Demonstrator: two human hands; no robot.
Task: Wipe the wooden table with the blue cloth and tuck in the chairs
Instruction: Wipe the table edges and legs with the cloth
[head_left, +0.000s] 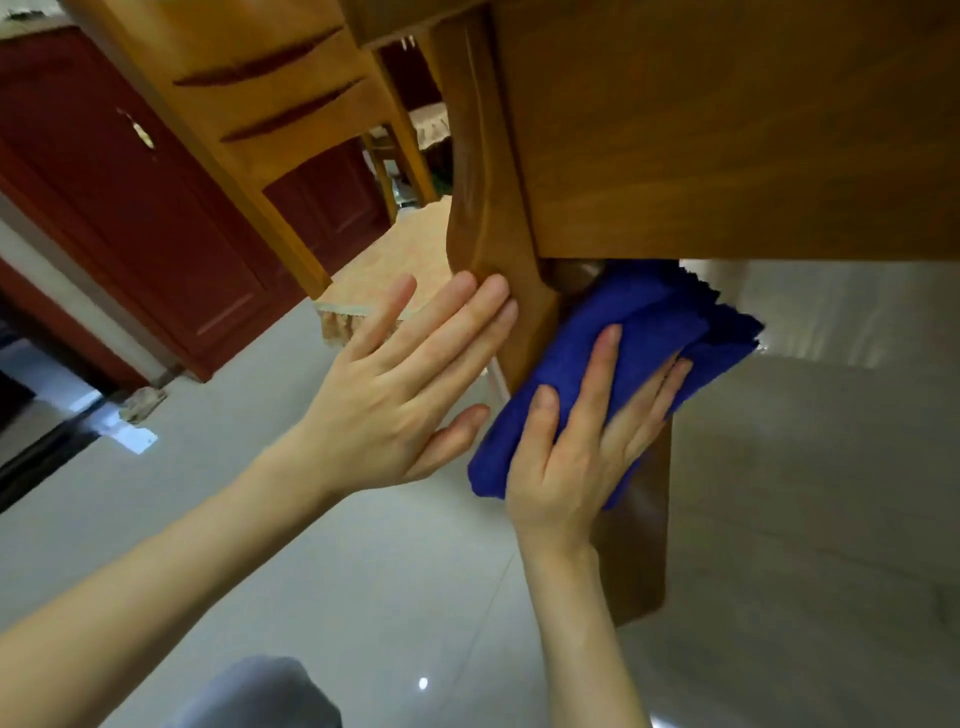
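Note:
The view is low, beside the wooden table (727, 130), whose side panel fills the upper right. Its leg (483, 218) runs down the middle of the frame. My right hand (582, 441) presses the folded blue cloth (649, 322) flat against the leg, fingers spread over the cloth. My left hand (410, 384) lies open against the left face of the same leg, fingertips touching the wood. A wooden chair (260, 93) with a slatted back stands to the left of the leg, and its patterned seat cushion (384, 270) shows behind my left hand.
Red-brown cabinet doors (130, 218) line the wall at left. Pale glossy floor tiles (805, 519) spread under the table and around me. My grey-clad knee (260, 696) is at the bottom edge. A second chair shows further back between the legs.

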